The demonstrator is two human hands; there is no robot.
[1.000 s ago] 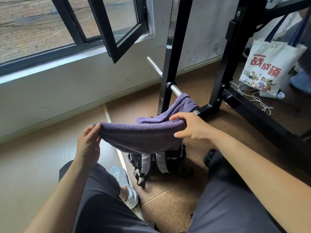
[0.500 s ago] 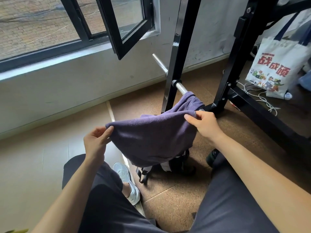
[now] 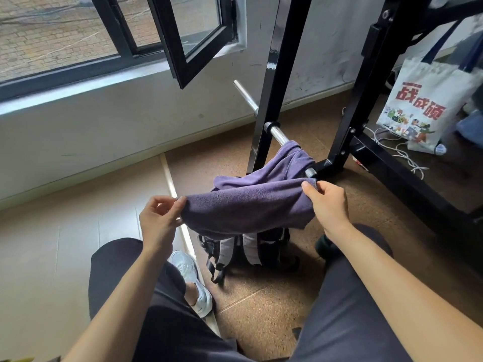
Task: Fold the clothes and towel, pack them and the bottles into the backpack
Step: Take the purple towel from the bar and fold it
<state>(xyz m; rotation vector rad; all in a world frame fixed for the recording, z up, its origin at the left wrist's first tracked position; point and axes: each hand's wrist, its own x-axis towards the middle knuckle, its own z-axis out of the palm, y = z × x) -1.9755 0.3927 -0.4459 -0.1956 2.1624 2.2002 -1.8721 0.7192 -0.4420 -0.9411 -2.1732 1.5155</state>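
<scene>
- We hold the purple towel [image 3: 248, 205] stretched between both hands at the middle of the view, off the floor [image 3: 261, 309].
- Our left hand [image 3: 156, 220], at 9 o'clock of the towel, pinches its left end between thumb and fingers [image 3: 180, 202].
- Our right hand [image 3: 328, 202], at 3 o'clock, has its fingers curled round the right end.
- More purple cloth lies over the chrome bar [image 3: 277, 131] at 1 o'clock; we cannot tell whether it is the same piece.
- The backpack [image 3: 248, 249] stands on the floor at 6 o'clock of the towel, its top hidden behind it, its straps towards us.
- The black rack [image 3: 271, 87] rises at 12 o'clock.
- A printed tote [image 3: 423, 105] hangs at 2 o'clock.
- Our white shoe [image 3: 193, 280] rests at 7 o'clock of the backpack.
</scene>
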